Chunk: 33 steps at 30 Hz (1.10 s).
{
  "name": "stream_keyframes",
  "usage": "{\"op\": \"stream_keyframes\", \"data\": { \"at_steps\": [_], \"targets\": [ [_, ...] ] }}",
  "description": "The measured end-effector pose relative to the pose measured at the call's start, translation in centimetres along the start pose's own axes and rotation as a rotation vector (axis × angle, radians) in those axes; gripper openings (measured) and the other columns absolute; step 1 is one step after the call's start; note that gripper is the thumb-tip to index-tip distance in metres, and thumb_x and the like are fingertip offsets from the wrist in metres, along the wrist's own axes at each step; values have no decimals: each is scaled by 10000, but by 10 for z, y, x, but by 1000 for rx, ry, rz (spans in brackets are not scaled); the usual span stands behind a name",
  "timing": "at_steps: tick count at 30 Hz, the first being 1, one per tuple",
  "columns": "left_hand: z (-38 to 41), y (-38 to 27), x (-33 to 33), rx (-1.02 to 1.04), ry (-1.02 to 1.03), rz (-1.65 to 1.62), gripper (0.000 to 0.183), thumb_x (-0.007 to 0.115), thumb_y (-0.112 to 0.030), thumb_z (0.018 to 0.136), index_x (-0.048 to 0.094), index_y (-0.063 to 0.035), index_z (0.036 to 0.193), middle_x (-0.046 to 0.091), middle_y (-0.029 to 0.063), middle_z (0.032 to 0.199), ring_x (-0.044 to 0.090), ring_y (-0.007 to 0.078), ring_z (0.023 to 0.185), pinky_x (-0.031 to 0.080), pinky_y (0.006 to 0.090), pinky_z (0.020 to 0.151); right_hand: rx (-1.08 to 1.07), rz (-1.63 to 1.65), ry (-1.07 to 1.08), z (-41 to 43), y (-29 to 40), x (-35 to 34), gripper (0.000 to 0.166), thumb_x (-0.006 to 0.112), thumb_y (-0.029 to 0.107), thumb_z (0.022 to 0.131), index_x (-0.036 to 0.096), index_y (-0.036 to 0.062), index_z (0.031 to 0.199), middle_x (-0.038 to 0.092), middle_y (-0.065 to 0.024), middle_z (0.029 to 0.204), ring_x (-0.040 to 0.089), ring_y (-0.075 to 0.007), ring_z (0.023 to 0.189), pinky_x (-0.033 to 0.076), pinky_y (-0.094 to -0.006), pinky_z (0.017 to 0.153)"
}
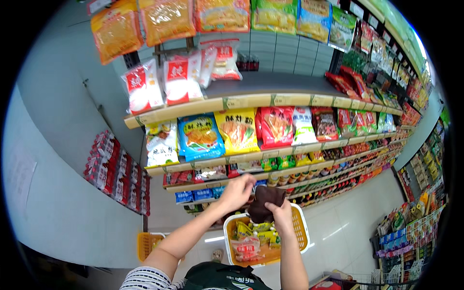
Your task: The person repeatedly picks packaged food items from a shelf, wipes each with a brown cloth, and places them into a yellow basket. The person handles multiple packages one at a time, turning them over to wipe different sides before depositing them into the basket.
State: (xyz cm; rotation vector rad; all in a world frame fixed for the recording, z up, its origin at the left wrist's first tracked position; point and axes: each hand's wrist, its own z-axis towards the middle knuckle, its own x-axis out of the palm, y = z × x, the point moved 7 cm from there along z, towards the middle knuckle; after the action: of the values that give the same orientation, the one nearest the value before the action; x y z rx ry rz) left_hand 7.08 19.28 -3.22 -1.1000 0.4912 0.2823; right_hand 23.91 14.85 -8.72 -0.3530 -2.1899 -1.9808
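Observation:
My right hand (282,215) grips a crumpled dark brown cloth (265,203), with the thumb lying on top of it. Just left of the cloth is my left hand (235,192), fingers curled in front of the lower shelves; whether anything small is pinched in them cannot be made out. Below both hands stands a yellow plastic basket with a white rim (227,239). Inside it lie several yellow-green packets (265,237) and clear-and-red bags (246,248). The cloth hides part of the basket's far rim.
Store shelving with a tan price-label edge (250,102) runs ahead, holding white-and-red bags (180,78) and blue (201,136) and yellow (237,130) pouches. Shrink-wrapped red bottles (116,170) are stacked at left. Another orange basket (144,246) sits on the floor. More racks (409,235) stand right.

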Motion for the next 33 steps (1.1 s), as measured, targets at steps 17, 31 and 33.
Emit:
{"op": "stream_keyframes", "data": {
  "at_steps": [17,31,33],
  "targets": [
    [256,-43,-217,5,-88,1634,316,536,-287,835,734,-114,1010,633,45,1202,347,248,1340,27,560,1136,-338,-13,230,182,284,197,182,594,136,914,628,-11,1015,673,-70,908,641,-168,775,507,-301,705],
    [249,-42,-218,37,-214,1442,364,503,-190,870,651,8,1137,650,124,1132,449,305,1237,115,621,1098,-119,-168,213,313,251,249,345,661,146,874,552,-59,1129,639,-167,1039,654,-278,896,570,-426,689],
    [249,-42,-224,27,-215,1362,335,512,-165,855,652,18,1098,662,132,1055,507,293,1150,115,618,1102,-175,-184,175,305,255,253,351,660,136,874,537,-75,1125,632,-175,1027,651,-284,892,568,-444,663]
  ]
}}
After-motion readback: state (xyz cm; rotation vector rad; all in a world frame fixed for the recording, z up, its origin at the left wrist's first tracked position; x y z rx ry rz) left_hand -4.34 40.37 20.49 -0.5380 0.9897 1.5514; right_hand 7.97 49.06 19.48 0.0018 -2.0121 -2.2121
